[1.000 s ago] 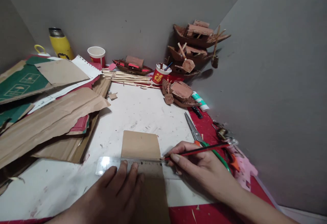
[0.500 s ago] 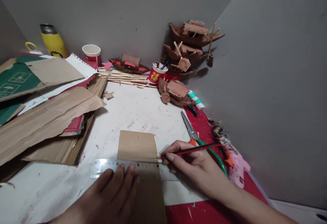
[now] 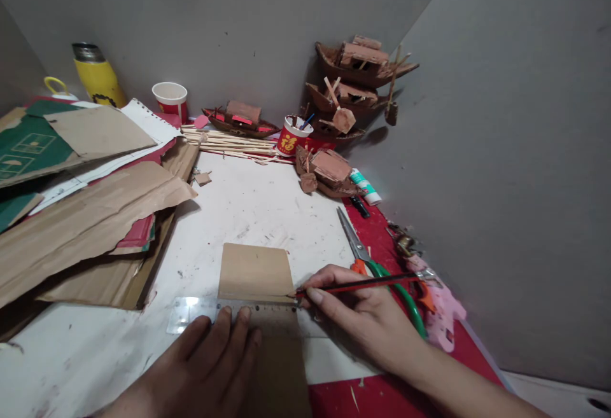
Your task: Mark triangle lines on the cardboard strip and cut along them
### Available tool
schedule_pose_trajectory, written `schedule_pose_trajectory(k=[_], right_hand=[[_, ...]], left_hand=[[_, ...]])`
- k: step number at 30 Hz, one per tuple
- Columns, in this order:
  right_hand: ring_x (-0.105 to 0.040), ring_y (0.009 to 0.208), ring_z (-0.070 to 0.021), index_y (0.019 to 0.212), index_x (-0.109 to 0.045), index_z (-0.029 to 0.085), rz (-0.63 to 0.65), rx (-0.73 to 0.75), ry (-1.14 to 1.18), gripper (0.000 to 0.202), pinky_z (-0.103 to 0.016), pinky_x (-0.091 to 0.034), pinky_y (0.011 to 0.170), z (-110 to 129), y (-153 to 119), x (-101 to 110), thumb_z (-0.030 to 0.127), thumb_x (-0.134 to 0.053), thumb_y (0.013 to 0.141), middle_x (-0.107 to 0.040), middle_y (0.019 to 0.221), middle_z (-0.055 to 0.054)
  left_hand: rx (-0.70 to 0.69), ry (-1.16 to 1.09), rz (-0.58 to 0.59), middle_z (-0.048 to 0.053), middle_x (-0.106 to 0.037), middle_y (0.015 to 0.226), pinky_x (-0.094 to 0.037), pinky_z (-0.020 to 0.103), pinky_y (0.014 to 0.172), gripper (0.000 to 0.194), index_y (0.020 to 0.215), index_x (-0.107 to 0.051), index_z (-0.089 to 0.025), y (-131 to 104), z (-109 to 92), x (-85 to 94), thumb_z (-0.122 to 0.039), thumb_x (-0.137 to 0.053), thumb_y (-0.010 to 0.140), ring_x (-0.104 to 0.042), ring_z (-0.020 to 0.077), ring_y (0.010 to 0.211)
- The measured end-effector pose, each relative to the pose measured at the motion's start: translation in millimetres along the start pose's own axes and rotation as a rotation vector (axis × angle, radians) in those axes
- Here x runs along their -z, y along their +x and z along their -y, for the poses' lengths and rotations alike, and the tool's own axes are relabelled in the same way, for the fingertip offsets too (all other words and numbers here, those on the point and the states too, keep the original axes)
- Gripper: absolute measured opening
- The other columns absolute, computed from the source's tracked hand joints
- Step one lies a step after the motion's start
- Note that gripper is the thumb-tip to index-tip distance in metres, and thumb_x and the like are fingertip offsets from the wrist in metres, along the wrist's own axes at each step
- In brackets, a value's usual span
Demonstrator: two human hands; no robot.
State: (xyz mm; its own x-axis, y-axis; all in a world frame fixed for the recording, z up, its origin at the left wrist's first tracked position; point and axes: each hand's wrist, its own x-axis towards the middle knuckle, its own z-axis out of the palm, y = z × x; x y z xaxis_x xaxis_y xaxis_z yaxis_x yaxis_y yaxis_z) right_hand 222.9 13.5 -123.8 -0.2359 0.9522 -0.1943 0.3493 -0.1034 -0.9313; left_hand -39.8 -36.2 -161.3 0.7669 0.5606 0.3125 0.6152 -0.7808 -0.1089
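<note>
A piece of brown cardboard point(image 3: 255, 270) lies on the white sheet in front of me, its near part running under a clear ruler point(image 3: 184, 316). My left hand point(image 3: 217, 354) rests on the ruler, fingers stretched out and pressing it flat across the cardboard. Between the thumb and fingers of my right hand point(image 3: 351, 306) is a red and black pencil point(image 3: 367, 283). The pencil's tip touches the cardboard near its right edge, just above the ruler. Scissors point(image 3: 353, 236) with green and orange handles lie beyond my right hand, partly hidden by it.
Cardboard scraps point(image 3: 90, 227) are heaped at the left. Thin wooden sticks point(image 3: 233, 143), a paper cup point(image 3: 287, 141) with a brush and several brown model boats point(image 3: 331, 167) stand along the back. A pink glue gun point(image 3: 442, 316) lies at the right, near the grey wall point(image 3: 515, 182).
The pencil tip has moved slightly left along the ruler's edge, and the pencil leans a little flatter. My left hand and the ruler stay in place.
</note>
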Motion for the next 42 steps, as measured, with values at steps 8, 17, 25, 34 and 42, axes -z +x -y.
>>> schedule_pose_trajectory(k=[8,17,25,34,42], right_hand=[[-0.058,0.065,-0.0162,0.084,-0.068,0.017,0.019,0.056,-0.131,0.035,-0.027,-0.047,0.058,3,0,3,0.050,-0.059,0.092,-0.066,0.074,-0.005],[-0.060,0.068,-0.0170,0.081,-0.065,0.017,-0.021,0.147,-0.183,0.024,-0.027,-0.049,0.061,-4,-3,8,0.034,-0.056,0.095,-0.065,0.072,-0.005],[-0.060,0.070,-0.0167,0.090,-0.067,0.018,0.024,0.177,-0.219,0.020,-0.026,-0.049,0.061,-5,-5,4,0.030,-0.053,0.097,-0.067,0.077,-0.005],[-0.064,0.068,-0.0149,0.084,-0.067,0.020,-0.137,0.290,-0.254,0.019,-0.023,-0.051,0.061,-8,-6,7,0.028,-0.056,0.097,-0.067,0.074,-0.002],[-0.073,0.085,-0.0179,0.119,-0.064,0.026,-0.160,0.276,-0.375,0.024,-0.029,-0.058,0.077,-3,-14,3,0.033,-0.047,0.103,-0.077,0.097,-0.005]], left_hand=[[-0.013,0.019,-0.003,0.005,-0.071,0.126,-0.036,0.036,0.095,0.034,0.127,-0.064,-0.022,3,2,4.8,-0.027,-0.043,0.101,-0.058,0.0223,0.115],[-0.064,0.044,-0.030,0.004,-0.072,0.122,-0.036,0.036,0.091,0.035,0.124,-0.065,-0.020,7,8,9.1,-0.021,-0.039,0.101,-0.057,0.0230,0.111],[-0.015,0.013,-0.031,0.003,-0.072,0.122,-0.035,0.036,0.092,0.033,0.124,-0.064,-0.021,5,4,3.1,-0.025,-0.041,0.101,-0.055,0.0226,0.113],[-0.118,0.060,-0.001,0.007,-0.069,0.129,-0.038,0.038,0.092,0.046,0.130,-0.061,-0.015,4,10,11.5,-0.012,-0.045,0.086,-0.060,0.0246,0.112],[-0.069,-0.126,-0.023,0.016,-0.071,0.122,-0.050,0.044,0.083,0.052,0.124,-0.065,-0.010,9,14,8.6,-0.049,-0.048,0.093,-0.067,0.0321,0.100]])
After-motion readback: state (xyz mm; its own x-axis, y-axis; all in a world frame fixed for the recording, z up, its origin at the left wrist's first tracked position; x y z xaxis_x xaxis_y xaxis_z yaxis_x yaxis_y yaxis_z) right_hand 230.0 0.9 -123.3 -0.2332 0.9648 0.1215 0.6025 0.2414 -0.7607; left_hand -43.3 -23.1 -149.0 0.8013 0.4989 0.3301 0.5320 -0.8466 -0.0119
